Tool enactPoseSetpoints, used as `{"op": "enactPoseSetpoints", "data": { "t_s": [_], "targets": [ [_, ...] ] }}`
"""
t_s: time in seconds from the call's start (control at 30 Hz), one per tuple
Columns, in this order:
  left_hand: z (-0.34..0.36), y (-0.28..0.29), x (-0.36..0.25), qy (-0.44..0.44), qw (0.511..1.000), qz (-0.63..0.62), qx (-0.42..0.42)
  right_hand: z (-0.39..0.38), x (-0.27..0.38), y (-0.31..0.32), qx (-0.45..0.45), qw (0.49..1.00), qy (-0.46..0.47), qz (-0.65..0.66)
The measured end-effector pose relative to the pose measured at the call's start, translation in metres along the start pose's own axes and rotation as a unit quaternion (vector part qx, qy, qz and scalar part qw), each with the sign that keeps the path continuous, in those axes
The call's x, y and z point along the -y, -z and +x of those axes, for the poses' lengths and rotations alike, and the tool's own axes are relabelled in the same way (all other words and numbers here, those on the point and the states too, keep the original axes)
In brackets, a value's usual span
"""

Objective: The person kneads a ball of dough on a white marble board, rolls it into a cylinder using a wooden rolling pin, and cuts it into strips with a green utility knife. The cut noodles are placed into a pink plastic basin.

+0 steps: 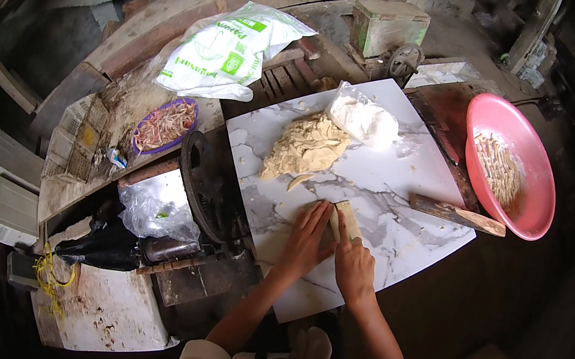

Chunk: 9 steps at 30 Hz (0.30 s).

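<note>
On a white marbled board (393, 166), a flat pale strip of dough (348, 220) lies between my hands. My left hand (305, 238) rests flat at the strip's left side, fingers stretched forward and thumb out toward the right hand. My right hand (354, 264) is closed at the near end of the strip, with its index finger pointing forward over the dough. Its grip hides what it holds; I cannot make that out. Farther up the board sits a crumbly mound of yellowish dough (307, 147), with a small curved scrap (299, 181) just in front of it.
A clear bag of white powder (363, 119) leans by the mound. A wooden stick (457, 214) crosses the board's right edge. Right of it, a pink basin (545, 190) contains cut dough sticks. Left are a dark wheel (206, 186), a purple-rimmed basket (194, 121) and a white-green sack (209, 56).
</note>
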State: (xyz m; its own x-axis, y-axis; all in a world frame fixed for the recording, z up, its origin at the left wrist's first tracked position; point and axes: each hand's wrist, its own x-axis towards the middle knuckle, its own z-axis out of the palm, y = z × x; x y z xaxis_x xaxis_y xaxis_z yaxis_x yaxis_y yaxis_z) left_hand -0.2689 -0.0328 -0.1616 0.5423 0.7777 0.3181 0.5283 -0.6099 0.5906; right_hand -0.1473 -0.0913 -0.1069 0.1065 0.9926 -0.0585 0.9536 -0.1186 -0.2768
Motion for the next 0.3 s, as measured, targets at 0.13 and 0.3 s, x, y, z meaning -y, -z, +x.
{"op": "enactPoseSetpoints", "data": {
  "t_s": [0.13, 0.3],
  "targets": [
    [-0.0007, -0.0005, 0.0008, -0.002, 1.000, 0.000, -0.006, 0.0029, 0.0014, 0.0005, 0.021, 1.000, -0.007, 0.003],
    [-0.0019, -0.0036, 0.0032, -0.002, 1.000, 0.010, -0.001, 0.0032, 0.0047, -0.0038, 0.039, 0.999, -0.025, -0.004]
  ]
}}
